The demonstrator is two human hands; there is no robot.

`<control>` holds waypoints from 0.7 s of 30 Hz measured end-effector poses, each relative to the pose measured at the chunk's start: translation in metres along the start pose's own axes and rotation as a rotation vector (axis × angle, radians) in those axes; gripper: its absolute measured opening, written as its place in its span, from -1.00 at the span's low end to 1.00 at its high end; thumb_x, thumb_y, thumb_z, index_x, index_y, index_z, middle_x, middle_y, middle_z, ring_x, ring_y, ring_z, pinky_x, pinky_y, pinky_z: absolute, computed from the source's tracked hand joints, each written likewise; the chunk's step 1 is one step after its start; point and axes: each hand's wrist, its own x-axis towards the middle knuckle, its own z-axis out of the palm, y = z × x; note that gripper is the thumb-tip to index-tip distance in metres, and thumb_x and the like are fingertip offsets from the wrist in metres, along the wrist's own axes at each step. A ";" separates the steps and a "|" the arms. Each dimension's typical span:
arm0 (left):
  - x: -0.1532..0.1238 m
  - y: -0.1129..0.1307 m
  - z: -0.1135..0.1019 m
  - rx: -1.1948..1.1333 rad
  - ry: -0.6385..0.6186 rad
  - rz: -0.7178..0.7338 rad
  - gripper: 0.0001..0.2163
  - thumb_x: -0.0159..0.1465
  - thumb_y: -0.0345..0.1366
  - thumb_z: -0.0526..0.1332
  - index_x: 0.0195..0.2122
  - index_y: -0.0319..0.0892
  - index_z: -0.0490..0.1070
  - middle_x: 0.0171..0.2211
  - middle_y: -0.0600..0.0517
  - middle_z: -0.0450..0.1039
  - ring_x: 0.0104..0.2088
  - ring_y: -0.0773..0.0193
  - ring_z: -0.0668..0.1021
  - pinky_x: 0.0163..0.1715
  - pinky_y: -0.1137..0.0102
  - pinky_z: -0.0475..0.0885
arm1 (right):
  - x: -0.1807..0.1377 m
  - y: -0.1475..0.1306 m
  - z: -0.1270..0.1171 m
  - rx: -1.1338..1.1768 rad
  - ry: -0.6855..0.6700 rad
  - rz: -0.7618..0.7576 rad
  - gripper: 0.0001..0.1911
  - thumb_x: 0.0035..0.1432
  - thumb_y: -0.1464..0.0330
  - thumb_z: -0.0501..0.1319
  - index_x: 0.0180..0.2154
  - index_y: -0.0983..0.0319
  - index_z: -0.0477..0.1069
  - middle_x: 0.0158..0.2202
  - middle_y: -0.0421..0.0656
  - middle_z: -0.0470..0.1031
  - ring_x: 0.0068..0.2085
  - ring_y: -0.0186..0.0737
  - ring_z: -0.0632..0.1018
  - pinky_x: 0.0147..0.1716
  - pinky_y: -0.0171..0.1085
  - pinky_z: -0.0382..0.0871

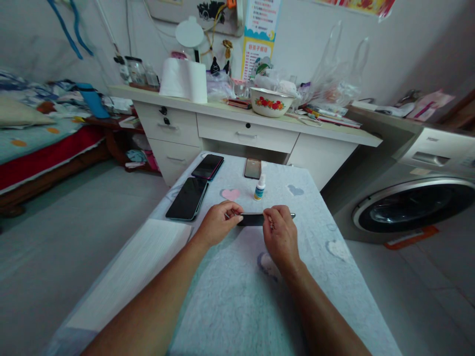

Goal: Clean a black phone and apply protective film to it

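A dark, slim phone [252, 219], seen nearly edge-on, is held between both hands just over the table. My left hand [219, 223] pinches its left end with thumb and fingers. Nearer its right end, my right hand [281, 236] is closed on the edge, and the phone's tip sticks out past the knuckles. Just beyond the hands stands a small white bottle [259, 189] with a blue and yellow label. Two dark-screened devices, a tablet [187, 199] and a phone [208, 166], lie to the left. Another phone [253, 168] lies behind the bottle.
A pale patterned cloth covers the table [230, 306], with a white paper sheet [148, 267] along its left side. Behind stands a white cabinet [222, 126] carrying a flowered bowl [270, 102], a paper roll and plastic bags. A washing machine [408, 163] is at right, a bed [44, 133] at left.
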 end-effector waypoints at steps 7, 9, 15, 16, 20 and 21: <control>0.002 -0.005 0.001 -0.103 -0.024 -0.059 -0.87 0.07 -0.34 0.24 -0.35 -0.23 0.46 -0.50 0.07 0.44 -0.47 0.34 0.46 -0.43 0.43 0.35 | -0.003 -0.014 0.012 0.098 -0.083 -0.091 -0.76 0.24 0.46 -0.02 -0.21 0.22 0.40 -0.22 -0.09 0.32 -0.23 -0.25 0.41 -0.19 -0.27 0.35; 0.002 -0.006 0.001 -0.140 -0.022 -0.073 -0.87 0.06 -0.34 0.25 -0.35 -0.24 0.47 -0.50 0.06 0.45 -0.47 0.33 0.47 -0.42 0.43 0.36 | -0.004 -0.016 0.014 0.115 -0.101 -0.110 -0.75 0.24 0.45 -0.02 -0.18 0.21 0.40 -0.21 -0.09 0.33 -0.22 -0.25 0.41 -0.18 -0.27 0.35; 0.003 -0.012 0.003 -0.229 -0.046 -0.085 -0.87 0.04 -0.34 0.28 -0.36 -0.23 0.46 -0.47 0.05 0.47 -0.45 0.33 0.49 -0.41 0.42 0.38 | -0.006 -0.017 0.018 0.142 -0.154 -0.145 -0.74 0.25 0.44 -0.01 -0.12 0.23 0.40 -0.18 -0.06 0.33 -0.20 -0.24 0.42 -0.19 -0.28 0.36; 0.003 -0.013 0.003 -0.236 -0.043 -0.083 -0.86 0.03 -0.34 0.29 -0.36 -0.23 0.45 -0.47 0.05 0.47 -0.45 0.33 0.49 -0.42 0.42 0.38 | -0.006 -0.017 0.018 0.141 -0.163 -0.146 -0.73 0.25 0.44 -0.01 -0.11 0.21 0.40 -0.18 -0.06 0.34 -0.20 -0.24 0.42 -0.20 -0.28 0.37; 0.003 -0.016 0.004 -0.260 -0.012 -0.071 -0.82 -0.01 -0.35 0.31 -0.36 -0.21 0.41 -0.47 0.07 0.44 -0.47 0.35 0.48 -0.44 0.44 0.37 | -0.008 -0.018 0.019 0.126 -0.177 -0.176 -0.71 0.24 0.44 -0.01 -0.09 0.17 0.40 -0.17 -0.07 0.36 -0.20 -0.23 0.42 -0.20 -0.27 0.37; 0.003 -0.016 0.005 -0.260 -0.012 -0.067 -0.83 -0.01 -0.35 0.31 -0.37 -0.21 0.41 -0.47 0.07 0.43 -0.47 0.36 0.47 -0.45 0.45 0.36 | -0.008 -0.019 0.019 0.121 -0.178 -0.185 -0.71 0.24 0.44 -0.01 -0.09 0.18 0.41 -0.17 -0.06 0.36 -0.20 -0.23 0.43 -0.20 -0.27 0.37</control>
